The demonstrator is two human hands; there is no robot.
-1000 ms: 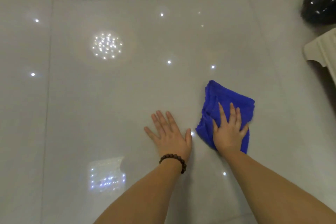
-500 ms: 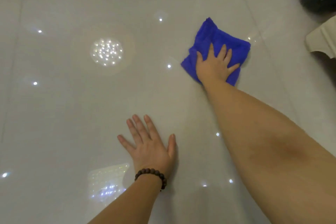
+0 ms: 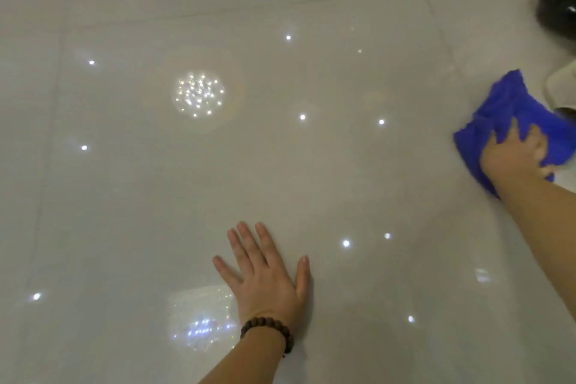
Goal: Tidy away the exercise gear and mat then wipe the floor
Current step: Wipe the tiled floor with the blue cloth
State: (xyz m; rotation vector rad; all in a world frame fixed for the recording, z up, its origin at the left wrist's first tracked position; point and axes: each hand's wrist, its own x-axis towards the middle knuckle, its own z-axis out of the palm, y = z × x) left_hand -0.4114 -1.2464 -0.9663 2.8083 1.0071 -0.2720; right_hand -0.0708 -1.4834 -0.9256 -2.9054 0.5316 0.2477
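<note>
Blue cloth (image 3: pixel 511 115) swept rightward (edge cut off) under blurred, pressing right hand (image 3: pixel 520 153).

The floor (image 3: pixel 311 165) is laid in large glossy pale-grey tiles with thin grout lines. Around its middle it mirrors small white ceiling spots (image 3: pixel 302 117). Left of them a round cluster of sparkling lights (image 3: pixel 198 98) reflects, and near the bottom edge of the floor lies a squarish patch of bluish glints (image 3: pixel 199 321). At the floor's far right corner sits a shiny black rounded object (image 3: pixel 558 3). Just below it a cream furniture edge (image 3: pixel 561 87) casts a dark shadow.
</note>
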